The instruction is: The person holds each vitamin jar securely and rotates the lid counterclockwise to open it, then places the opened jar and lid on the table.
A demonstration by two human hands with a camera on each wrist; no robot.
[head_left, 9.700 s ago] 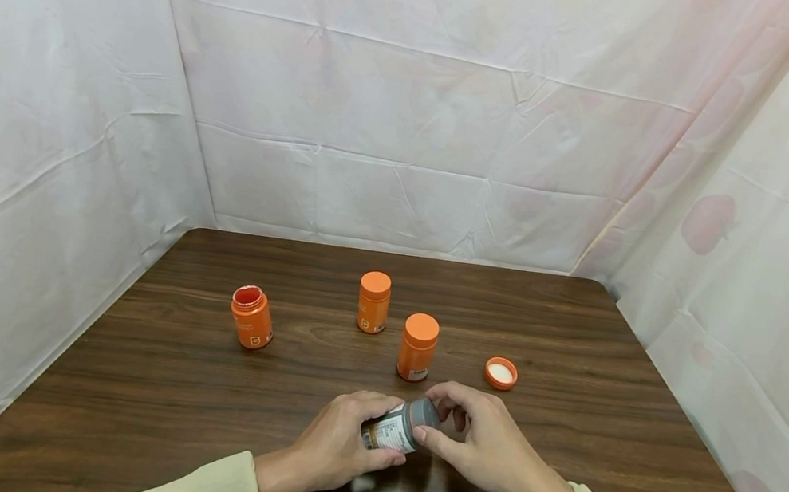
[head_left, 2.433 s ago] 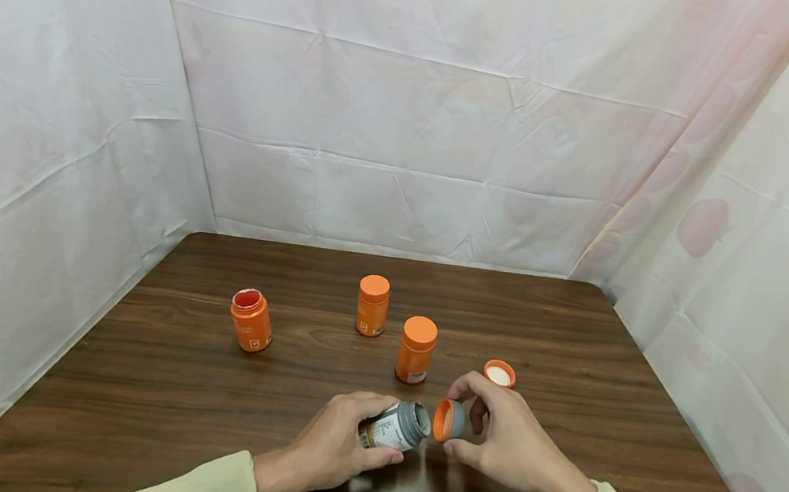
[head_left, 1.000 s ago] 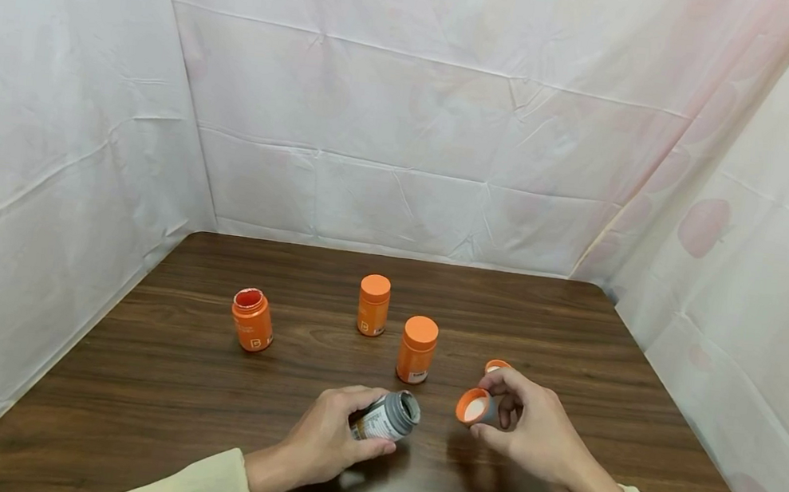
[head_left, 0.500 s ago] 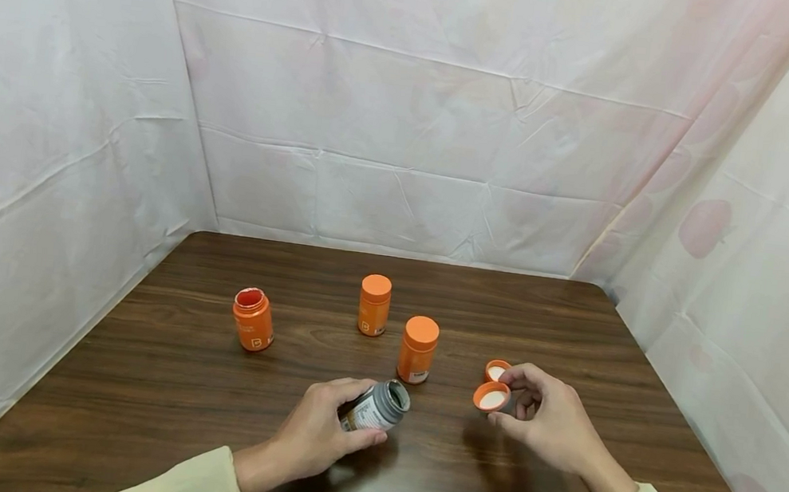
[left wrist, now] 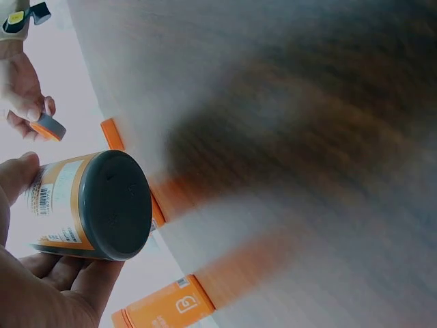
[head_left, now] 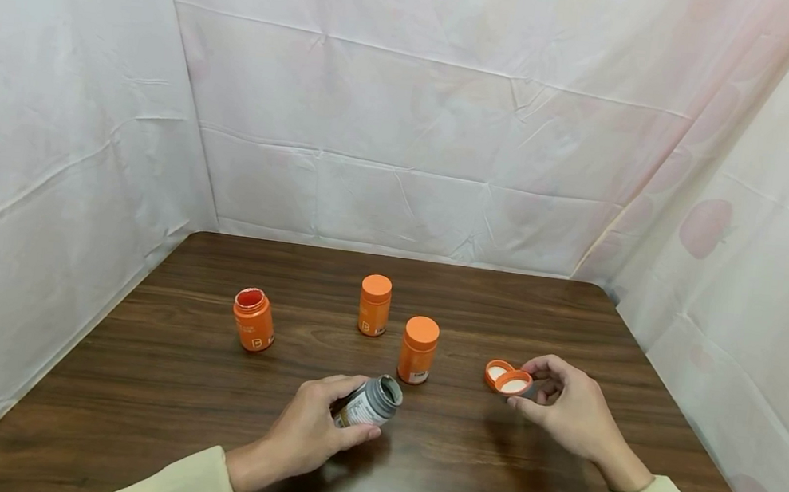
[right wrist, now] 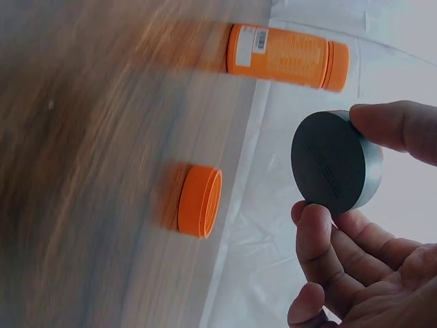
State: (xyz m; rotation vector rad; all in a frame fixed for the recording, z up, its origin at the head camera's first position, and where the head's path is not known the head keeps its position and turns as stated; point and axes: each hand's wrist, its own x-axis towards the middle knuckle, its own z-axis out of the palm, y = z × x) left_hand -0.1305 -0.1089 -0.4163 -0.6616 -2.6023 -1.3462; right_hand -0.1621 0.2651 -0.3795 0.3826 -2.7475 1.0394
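My left hand (head_left: 306, 429) grips a grey bottle (head_left: 371, 401) with a white label, its uncapped mouth tilted up and to the right. In the left wrist view the dark base of the bottle (left wrist: 117, 205) faces the camera, raised off the table. Between thumb and fingers, my right hand (head_left: 575, 409) pinches a grey cap (right wrist: 333, 162) with its orange, white-lined inside turned up in the head view. Beyond it an orange cap (head_left: 493, 369) lies on the table, white inside up; the held cap partly overlaps it in the head view, but they are apart in the right wrist view.
Two capped orange bottles (head_left: 374, 306) (head_left: 418, 350) stand upright mid-table. An uncapped orange bottle (head_left: 253, 321) stands at the left. White sheeting (head_left: 409, 103) walls the dark wooden table (head_left: 171, 383) at the back and sides.
The grey cap has come off the grey bottle. My right hand has carried it right and away, towards the orange cap. My left hand has moved left with the bottle, its mouth tipping upward.
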